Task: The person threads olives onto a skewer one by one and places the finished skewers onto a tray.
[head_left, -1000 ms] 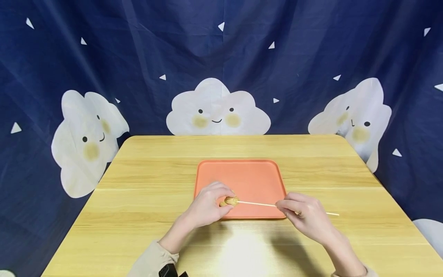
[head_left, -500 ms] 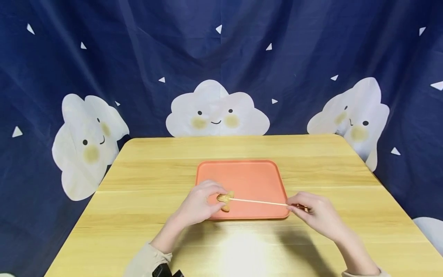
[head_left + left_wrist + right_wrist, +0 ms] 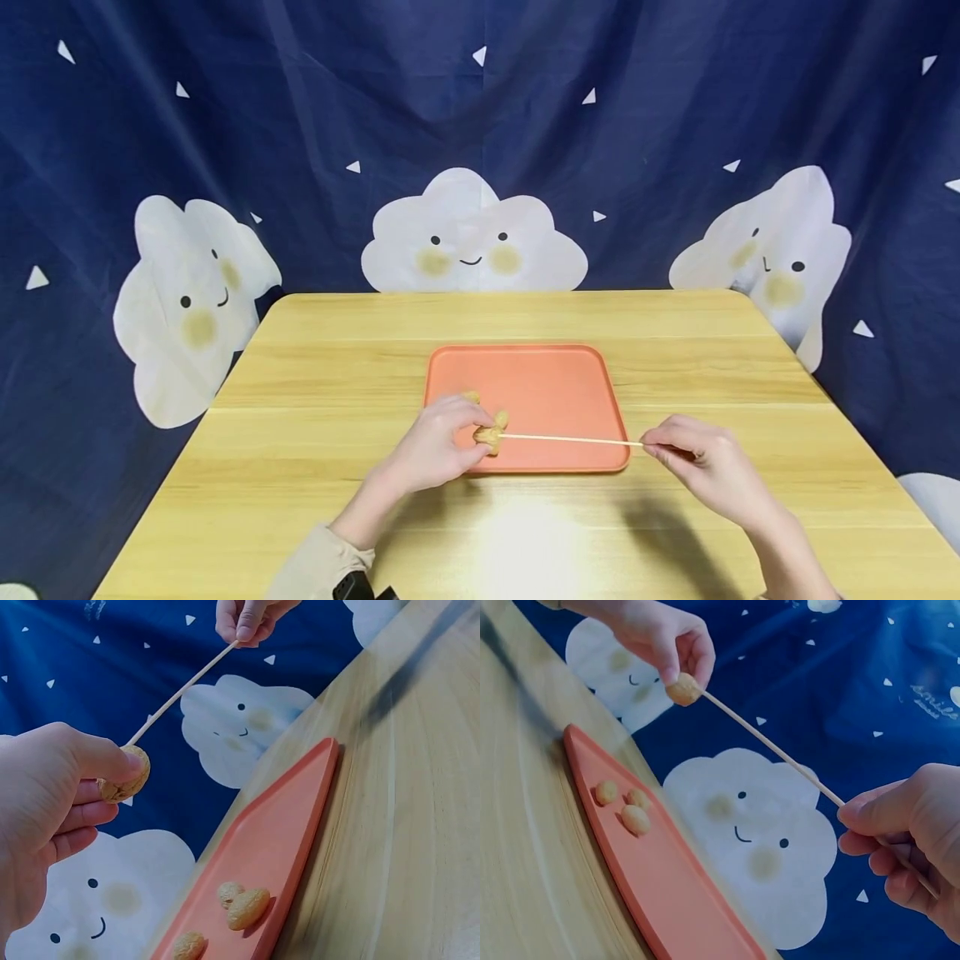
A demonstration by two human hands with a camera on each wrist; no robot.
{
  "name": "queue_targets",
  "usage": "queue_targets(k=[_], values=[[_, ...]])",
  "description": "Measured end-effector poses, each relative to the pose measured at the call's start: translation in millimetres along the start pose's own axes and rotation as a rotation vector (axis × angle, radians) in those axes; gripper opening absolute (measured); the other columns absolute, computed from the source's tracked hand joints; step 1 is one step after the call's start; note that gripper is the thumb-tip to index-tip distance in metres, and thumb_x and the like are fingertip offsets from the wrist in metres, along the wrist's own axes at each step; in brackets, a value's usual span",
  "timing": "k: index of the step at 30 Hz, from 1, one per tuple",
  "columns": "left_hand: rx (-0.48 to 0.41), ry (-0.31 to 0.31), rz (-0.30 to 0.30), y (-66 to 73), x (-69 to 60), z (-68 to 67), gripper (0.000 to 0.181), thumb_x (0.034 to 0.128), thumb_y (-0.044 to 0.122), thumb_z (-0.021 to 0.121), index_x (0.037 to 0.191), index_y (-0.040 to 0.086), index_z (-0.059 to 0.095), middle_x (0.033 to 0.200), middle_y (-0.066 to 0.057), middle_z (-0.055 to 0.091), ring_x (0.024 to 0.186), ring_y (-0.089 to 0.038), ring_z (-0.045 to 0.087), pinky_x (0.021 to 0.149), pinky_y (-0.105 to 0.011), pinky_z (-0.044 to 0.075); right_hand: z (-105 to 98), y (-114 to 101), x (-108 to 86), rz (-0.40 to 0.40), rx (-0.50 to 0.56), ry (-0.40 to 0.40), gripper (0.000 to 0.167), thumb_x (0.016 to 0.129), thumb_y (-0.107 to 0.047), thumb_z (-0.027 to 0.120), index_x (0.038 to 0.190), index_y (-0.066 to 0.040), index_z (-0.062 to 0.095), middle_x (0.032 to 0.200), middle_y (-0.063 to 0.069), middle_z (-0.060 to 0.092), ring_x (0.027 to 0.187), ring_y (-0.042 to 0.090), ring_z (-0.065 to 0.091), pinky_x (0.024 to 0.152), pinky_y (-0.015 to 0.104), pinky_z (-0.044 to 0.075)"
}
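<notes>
My left hand [image 3: 441, 443] pinches a golden-brown, wrinkled puffed ball [image 3: 126, 780] between thumb and fingers, above the tray. One end of a thin wooden skewer [image 3: 570, 438] meets the ball's right side; whether the tip is inside it cannot be seen. My right hand [image 3: 708, 465] holds the skewer near its other end, to the right of the tray, with fingers curled round it. In the right wrist view the skewer's rear end runs along under my palm. Three more puffed balls [image 3: 635, 820] lie loose on the orange tray [image 3: 547, 392].
The orange tray lies on a light wooden table [image 3: 337, 375], in front of the person. A dark blue curtain [image 3: 315, 100] with white clouds hangs behind and at both sides of the table. A black wrist strap [image 3: 354, 586] shows at the left sleeve.
My right hand has moved to the right, and more of the skewer shows between the hands. My left hand has shifted slightly left, with the ball still pinched.
</notes>
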State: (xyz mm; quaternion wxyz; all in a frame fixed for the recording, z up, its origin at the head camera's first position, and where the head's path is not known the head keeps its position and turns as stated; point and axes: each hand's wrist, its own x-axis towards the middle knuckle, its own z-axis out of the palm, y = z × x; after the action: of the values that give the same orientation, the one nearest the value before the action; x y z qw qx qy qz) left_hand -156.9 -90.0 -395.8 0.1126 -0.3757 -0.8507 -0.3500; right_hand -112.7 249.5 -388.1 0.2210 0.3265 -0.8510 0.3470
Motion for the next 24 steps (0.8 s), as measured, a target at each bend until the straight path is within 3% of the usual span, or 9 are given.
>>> queue_targets(k=[10, 17, 24], values=[[0.034, 0.038, 0.030, -5.9, -0.4, -0.7, 0.024, 0.0707, 0.011, 0.077, 0.093, 0.006, 0.071, 0.095, 0.000, 0.068, 0.108, -0.023, 0.056, 0.094, -0.038, 0.043, 6.6, -1.2, 1.6, -0.008, 0.001, 0.011, 0.039, 0.063, 0.016, 0.073, 0.083, -0.018, 0.069, 0.077, -0.016, 0.058, 0.058, -0.004, 0.042, 0.048, 0.008, 0.035], [0.019, 0.013, -0.017, -4.0, -1.0, -1.0, 0.025, 0.0720, 0.010, 0.076, 0.095, 0.004, 0.071, 0.097, -0.001, 0.068, 0.111, -0.023, 0.054, 0.096, -0.041, 0.041, 9.1, 0.1, 2.0, 0.015, -0.019, -0.005, 0.039, 0.063, 0.015, 0.072, 0.082, -0.019, 0.069, 0.075, -0.014, 0.058, 0.058, -0.005, 0.041, 0.048, 0.008, 0.035], [0.004, 0.028, -0.016, -7.1, -0.2, 2.4, 0.024, 0.0718, 0.010, 0.077, 0.094, 0.005, 0.071, 0.096, 0.001, 0.068, 0.109, -0.023, 0.055, 0.096, -0.042, 0.040, 9.5, 1.8, 2.1, 0.027, -0.040, -0.009, 0.039, 0.064, 0.015, 0.073, 0.083, -0.019, 0.069, 0.075, -0.016, 0.057, 0.058, -0.005, 0.041, 0.048, 0.008, 0.034]])
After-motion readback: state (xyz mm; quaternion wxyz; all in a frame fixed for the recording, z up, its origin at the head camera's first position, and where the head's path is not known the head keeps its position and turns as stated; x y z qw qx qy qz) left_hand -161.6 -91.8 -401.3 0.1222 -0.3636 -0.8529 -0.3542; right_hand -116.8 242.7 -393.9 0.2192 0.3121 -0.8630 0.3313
